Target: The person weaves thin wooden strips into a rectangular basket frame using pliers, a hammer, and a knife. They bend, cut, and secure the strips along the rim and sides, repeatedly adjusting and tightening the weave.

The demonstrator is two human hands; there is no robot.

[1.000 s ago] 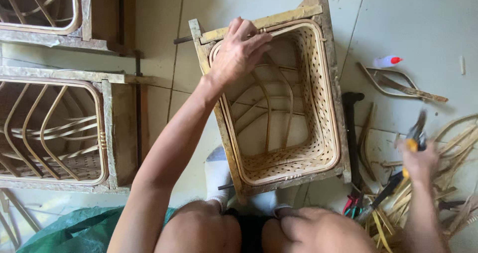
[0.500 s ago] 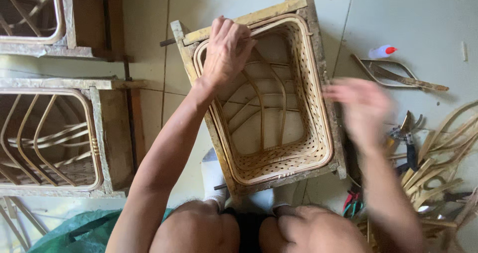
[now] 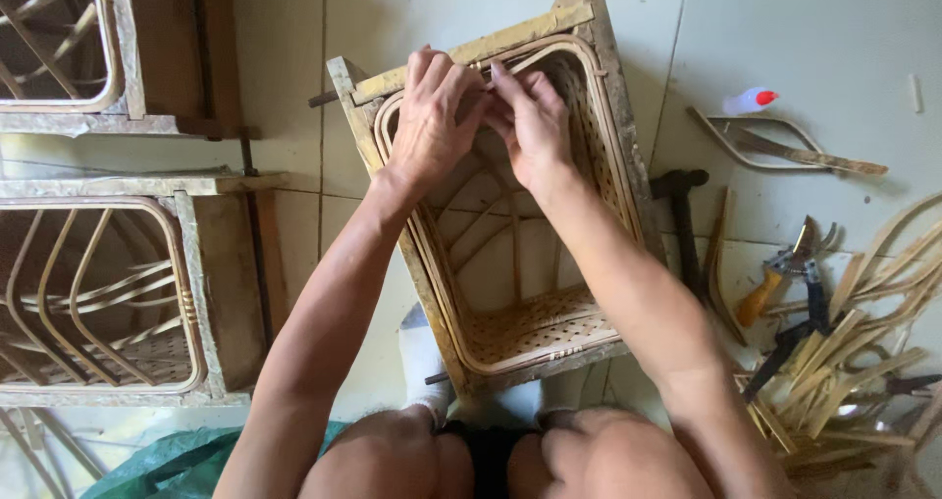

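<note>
Here, both hands: they meet at the far top rim of the rattan basket frame (image 3: 510,224), which stands on the tiled floor (image 3: 814,28) between the person's knees.
Left hand (image 3: 429,121): fingers curled over the far rim, clenched on the cane edge beside the wooden mould's top bar (image 3: 471,52).
Right hand (image 3: 530,126): fingertips (image 3: 497,75) pinched at the same rim, touching the left hand; what they pinch is too small to tell.
Rim versus fingers: directly under them, running left to right.
Frame's long axis: away from the body.
Nearer hand: neither, both on it.
Tools: hammer (image 3: 682,224) and pliers (image 3: 785,273) lie to the right, well apart.
</note>
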